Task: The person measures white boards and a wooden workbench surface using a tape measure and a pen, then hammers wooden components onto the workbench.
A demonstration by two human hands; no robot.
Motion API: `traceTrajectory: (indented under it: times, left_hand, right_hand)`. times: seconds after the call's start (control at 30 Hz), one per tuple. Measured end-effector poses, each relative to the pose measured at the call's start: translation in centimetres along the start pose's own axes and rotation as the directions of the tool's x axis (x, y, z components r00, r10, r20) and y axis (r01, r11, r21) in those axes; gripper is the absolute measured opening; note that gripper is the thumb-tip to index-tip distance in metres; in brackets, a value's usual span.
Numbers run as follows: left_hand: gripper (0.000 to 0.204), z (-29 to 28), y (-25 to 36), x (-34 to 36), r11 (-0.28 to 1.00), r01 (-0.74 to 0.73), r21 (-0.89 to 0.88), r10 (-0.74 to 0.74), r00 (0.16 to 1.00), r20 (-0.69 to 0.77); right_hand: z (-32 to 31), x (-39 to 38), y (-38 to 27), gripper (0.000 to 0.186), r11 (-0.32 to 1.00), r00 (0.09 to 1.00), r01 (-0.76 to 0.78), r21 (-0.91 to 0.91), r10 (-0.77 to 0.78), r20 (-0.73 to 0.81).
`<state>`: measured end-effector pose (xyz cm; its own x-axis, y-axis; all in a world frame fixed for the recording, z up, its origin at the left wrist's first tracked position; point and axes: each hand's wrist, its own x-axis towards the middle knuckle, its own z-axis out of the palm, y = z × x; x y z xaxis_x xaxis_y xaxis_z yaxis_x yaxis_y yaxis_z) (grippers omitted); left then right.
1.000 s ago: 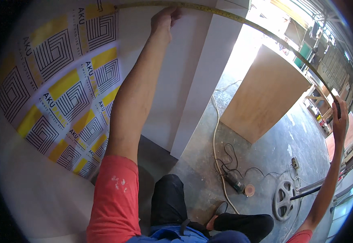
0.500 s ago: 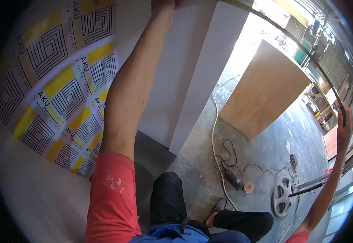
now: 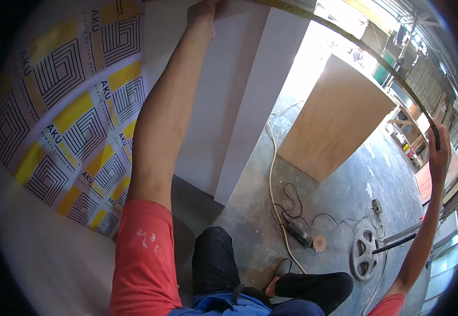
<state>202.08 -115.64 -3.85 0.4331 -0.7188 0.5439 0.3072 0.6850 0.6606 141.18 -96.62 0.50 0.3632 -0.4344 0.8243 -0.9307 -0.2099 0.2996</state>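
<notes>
Hands: the left hand [image 3: 202,15] is at the upper frame edge, in front of a tall white flat panel [image 3: 210,116], its fingers dim and partly cut off, so I cannot tell whether they pinch anything; the right hand [image 3: 439,150], raised far to the right, has its fingers closed around the dark end of a long yellow metal measuring tape [image 3: 363,45].
Patterned sheet: a white sheet printed with yellow blocks and black nested squares [image 3: 84,134] lies left of the forearm; best kept out from under the tape.
White panel: its narrow paler side strip [image 3: 255,105] gives a straight edge to judge the tape's squareness against; the left end wants pinning firmly to one exact mark.
Tape: it crosses the strip's upper part, then bows through the air beyond the strip's right edge to the right hand; a steady, level pull would likely lessen that curve, and reading it square-on avoids error.
Floor: on the grey concrete floor [image 3: 344,210] sit a pale cable [image 3: 274,174], a dark cylindrical power tool with a round tan disc [image 3: 298,235], a flat brown wooden board [image 3: 334,118] and a grey spoked wheel [image 3: 366,256]; feet should stay clear of the cable.
</notes>
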Motion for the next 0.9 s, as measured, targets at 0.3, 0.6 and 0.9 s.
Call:
traceTrajectory:
  times: [0.3, 0.6, 0.9]
  left_hand:
    - [0.034, -0.1, 0.3, -0.5, 1.0, 0.016, 0.022, -0.015, 0.999, -0.048]
    - [0.034, 0.4, 1.2, -1.9, 1.0, 0.008, 0.005, -0.007, 0.999, -0.044]
    - [0.029, -0.5, 0.0, 0.3, 0.999, 0.01, -0.047, -0.013, 0.998, -0.064]
  right_hand:
    - [-0.3, 0.8, 1.0, 0.028, 1.0, 1.0, -0.019, -0.018, 0.019, 0.02]
    - [-0.5, 1.0, 0.4, 0.028, 0.999, 0.999, -0.033, -0.034, 0.033, 0.019]
    - [-0.4, 1.2, 0.4, 0.027, 1.0, 1.0, 0.012, -0.013, -0.012, 0.017]
